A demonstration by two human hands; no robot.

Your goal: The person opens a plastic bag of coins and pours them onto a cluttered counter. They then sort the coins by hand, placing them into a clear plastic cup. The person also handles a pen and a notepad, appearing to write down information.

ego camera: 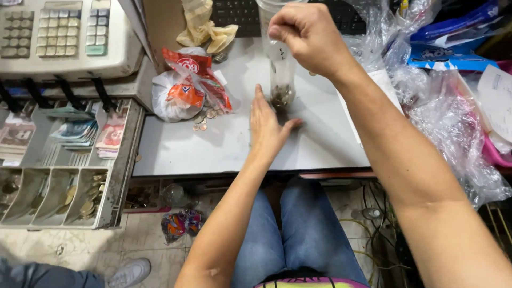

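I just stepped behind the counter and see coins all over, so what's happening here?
A seated person is handling coins at a grey counter. The right hand is pinched together over the mouth of a tall clear plastic container with coins at its bottom. The left hand lies flat on the counter at the container's base. A few loose coins lie beside a red and white plastic bag. To the left, a cash drawer stands open with banknotes and coins.

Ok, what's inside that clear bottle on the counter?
The clear bottle holds a small heap of coins at its bottom; above that it looks empty. The right hand covers its mouth, so whatever the fingertips pinch there is hidden.
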